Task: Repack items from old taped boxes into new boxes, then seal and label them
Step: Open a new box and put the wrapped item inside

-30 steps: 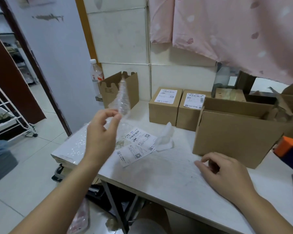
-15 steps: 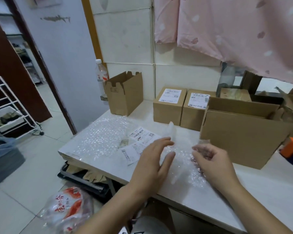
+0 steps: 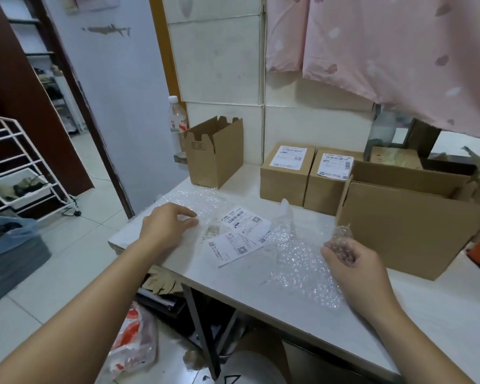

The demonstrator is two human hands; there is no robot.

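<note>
While near the table edge, left hand on bubble wrap.

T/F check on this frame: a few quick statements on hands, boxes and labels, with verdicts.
1. The right hand pinches the bubble wrap. True.
2. The sealed boxes at the back carry labels on top. True.
3. The left hand holds the loose labels. False: its fingers touch a second wrap sheet, and the labels lie on the table beside it.
4. The tall box is taped shut. False: its top flaps stand open.
</note>
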